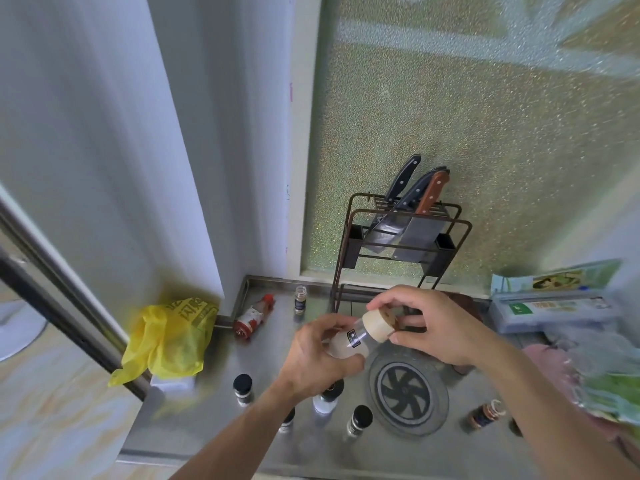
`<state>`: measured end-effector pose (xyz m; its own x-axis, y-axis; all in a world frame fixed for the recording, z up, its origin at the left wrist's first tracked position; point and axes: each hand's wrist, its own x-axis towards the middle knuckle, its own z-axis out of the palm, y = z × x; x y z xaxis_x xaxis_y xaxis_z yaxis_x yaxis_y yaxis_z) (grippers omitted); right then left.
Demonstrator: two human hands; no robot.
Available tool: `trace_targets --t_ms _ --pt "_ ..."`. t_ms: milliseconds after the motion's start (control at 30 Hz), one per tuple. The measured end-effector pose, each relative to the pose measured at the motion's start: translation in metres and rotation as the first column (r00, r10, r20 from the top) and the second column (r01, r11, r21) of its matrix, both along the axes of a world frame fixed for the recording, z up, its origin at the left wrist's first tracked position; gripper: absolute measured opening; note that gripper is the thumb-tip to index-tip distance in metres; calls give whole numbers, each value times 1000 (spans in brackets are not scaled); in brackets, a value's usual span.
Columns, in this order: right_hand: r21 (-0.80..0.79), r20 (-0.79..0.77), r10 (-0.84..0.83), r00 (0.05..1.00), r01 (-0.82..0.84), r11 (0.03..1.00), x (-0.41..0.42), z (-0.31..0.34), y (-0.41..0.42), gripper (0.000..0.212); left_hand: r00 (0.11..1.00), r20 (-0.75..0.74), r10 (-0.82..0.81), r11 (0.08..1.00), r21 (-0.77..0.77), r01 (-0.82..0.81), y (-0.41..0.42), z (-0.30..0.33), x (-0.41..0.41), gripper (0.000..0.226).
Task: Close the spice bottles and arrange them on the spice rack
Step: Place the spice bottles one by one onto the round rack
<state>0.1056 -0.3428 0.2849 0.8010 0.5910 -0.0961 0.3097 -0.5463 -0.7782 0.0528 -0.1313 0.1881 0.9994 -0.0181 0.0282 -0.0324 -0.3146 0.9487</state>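
Observation:
My left hand (320,358) grips a clear spice bottle (348,341) of pale powder, tilted, above the steel counter. My right hand (429,323) pinches its beige cap (375,323), which sits on the bottle's neck. Behind the hands stands the dark wire spice rack (398,244), with knives in its top tier. Several black-capped bottles stand on the counter below my left forearm, among them one at the left (242,388) and one near the middle (359,419). A small uncapped bottle (300,299) stands near the back. A red-capped bottle (254,315) lies on its side.
A round drain cover (408,396) sits in the counter below the hands. A small brown bottle (485,414) lies at the right. A yellow plastic bag (173,341) hangs off the counter's left edge. Boxes and plastic packaging (554,306) crowd the right side.

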Motion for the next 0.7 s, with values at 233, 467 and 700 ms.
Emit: trace_targets --t_ms 233,467,700 --pt "-164 171 -100 980 129 978 7 2 7 23 1000 10 -8 1000 -25 8 2 1 2 51" --pt "-195 114 -36 993 58 979 7 6 3 37 1000 -7 3 999 -47 -3 2 2 3 50" --pt "-266 146 -5 989 44 963 10 2 2 48 1000 -6 0 999 -43 -1 1 -1 6 51"
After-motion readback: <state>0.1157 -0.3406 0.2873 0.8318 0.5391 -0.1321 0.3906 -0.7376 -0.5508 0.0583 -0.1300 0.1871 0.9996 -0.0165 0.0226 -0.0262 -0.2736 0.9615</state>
